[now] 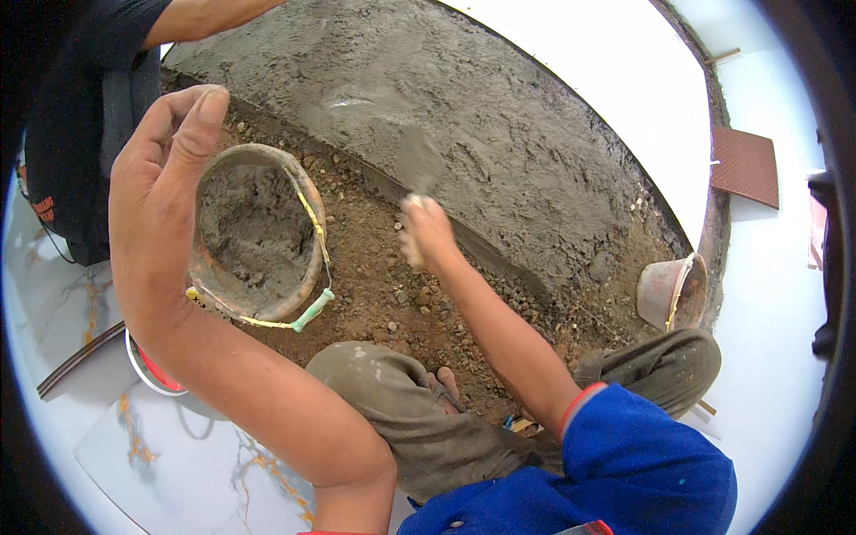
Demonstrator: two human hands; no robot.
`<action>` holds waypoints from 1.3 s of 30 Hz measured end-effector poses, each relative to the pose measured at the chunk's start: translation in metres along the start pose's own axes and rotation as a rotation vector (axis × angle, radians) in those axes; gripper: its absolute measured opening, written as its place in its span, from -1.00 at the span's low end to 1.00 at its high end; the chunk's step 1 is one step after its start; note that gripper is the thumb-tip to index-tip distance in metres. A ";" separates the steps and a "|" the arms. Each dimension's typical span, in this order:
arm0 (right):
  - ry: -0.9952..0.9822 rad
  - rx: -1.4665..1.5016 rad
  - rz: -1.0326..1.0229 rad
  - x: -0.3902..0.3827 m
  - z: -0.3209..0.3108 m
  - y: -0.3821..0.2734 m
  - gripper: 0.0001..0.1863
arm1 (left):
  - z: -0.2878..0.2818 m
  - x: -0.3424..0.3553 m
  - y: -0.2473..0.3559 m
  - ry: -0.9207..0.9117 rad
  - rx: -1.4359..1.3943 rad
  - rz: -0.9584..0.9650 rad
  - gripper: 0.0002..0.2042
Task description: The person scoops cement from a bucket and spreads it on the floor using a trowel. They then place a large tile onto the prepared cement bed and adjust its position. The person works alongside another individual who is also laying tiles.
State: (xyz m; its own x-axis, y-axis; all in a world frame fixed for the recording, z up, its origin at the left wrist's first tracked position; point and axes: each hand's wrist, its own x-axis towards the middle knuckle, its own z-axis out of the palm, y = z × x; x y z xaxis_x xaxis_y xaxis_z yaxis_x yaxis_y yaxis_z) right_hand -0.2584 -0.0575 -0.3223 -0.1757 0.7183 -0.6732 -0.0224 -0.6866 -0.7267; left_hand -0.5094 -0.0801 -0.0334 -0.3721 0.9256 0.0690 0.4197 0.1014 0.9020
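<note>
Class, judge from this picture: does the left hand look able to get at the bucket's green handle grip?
Probably yes: the left hand is raised beside the bucket, apparently holding nothing, and nothing visible covers the green handle grip.

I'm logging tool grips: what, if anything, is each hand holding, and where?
The right hand grips a blurred trowel, apparently by its handle; the left hand appears empty.

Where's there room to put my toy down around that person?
The marbled floor below the brown strip and left forearm is bare. Pebbly dirt lies open between the big bucket and right forearm. It's crowded at upper left: another person, the left hand, the big bucket. Busy too: the mortar, where the right hand holds a blurred trowel.
</note>
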 end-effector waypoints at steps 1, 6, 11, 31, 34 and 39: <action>0.062 0.044 0.046 -0.021 -0.023 0.006 -0.71 | -0.003 0.001 -0.003 0.004 0.024 -0.015 -0.59; 0.274 -0.165 0.015 -0.083 -0.100 0.023 -0.71 | -0.003 0.009 -0.011 -0.014 -0.005 -0.014 -0.58; 0.210 -0.115 -0.056 -0.061 -0.064 -0.003 -0.70 | 0.022 0.019 -0.001 0.012 0.012 0.098 -0.56; -0.065 -1.019 -0.100 -0.070 -0.231 -0.023 -0.52 | 0.051 0.027 0.017 -0.146 -0.005 0.211 -0.54; 0.079 -1.128 -0.252 -0.062 -0.274 -0.048 -0.50 | 0.048 0.024 0.014 -0.092 -0.005 0.157 -0.56; 0.103 -1.088 -0.199 -0.051 -0.275 -0.057 -0.48 | 0.044 0.024 0.008 -0.056 0.079 0.125 -0.59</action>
State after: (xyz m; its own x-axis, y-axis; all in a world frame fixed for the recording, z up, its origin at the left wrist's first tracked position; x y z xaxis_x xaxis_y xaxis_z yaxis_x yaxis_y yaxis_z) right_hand 0.0223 -0.0243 -0.2839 -0.1815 0.8454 -0.5024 0.8435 -0.1288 -0.5214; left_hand -0.4792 -0.0414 -0.0435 -0.2666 0.9516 0.1526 0.5244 0.0104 0.8514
